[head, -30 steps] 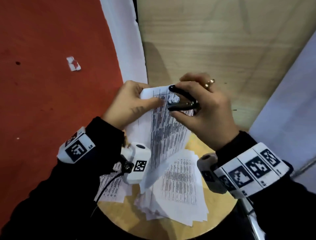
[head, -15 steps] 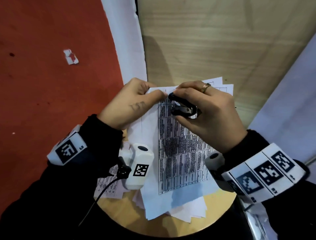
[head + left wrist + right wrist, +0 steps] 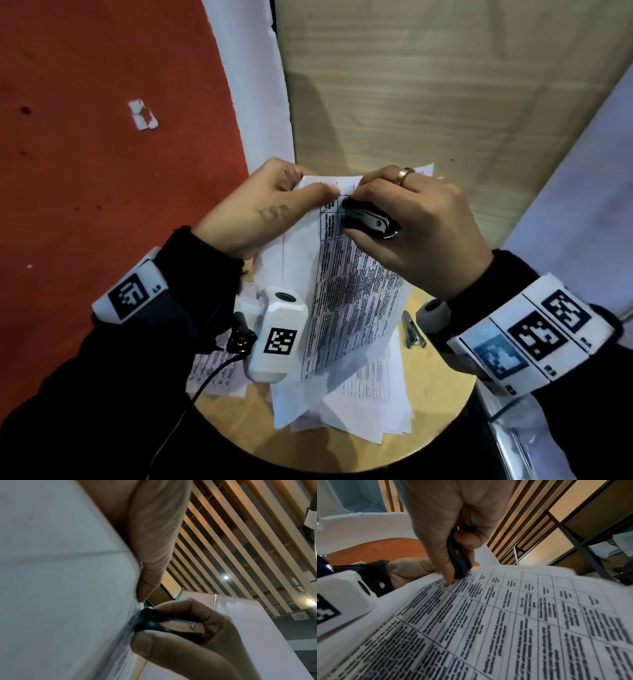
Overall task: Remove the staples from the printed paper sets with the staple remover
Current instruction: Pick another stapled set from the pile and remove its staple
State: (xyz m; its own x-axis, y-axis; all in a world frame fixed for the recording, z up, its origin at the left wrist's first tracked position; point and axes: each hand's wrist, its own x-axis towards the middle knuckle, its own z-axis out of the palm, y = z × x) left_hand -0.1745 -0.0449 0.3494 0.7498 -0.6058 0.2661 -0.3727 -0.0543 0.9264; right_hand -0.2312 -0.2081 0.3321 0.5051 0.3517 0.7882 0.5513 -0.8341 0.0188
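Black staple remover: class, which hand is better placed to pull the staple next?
Right hand: it grips the black staple remover at the printed paper set's top corner; left hand pinches that corner.

1. The printed paper set (image 3: 346, 291), steeply tilted and folded a second ago, now hangs flatter, its table of text facing up.
2. The left hand (image 3: 260, 209) has shifted its pinch to the far left corner.
3. The staple remover (image 3: 368, 219) in the right hand (image 3: 411, 233) has closed down onto the sheet near that corner.
4. A pen-like object (image 3: 412, 330) now shows on the round table (image 3: 442, 411) at right.
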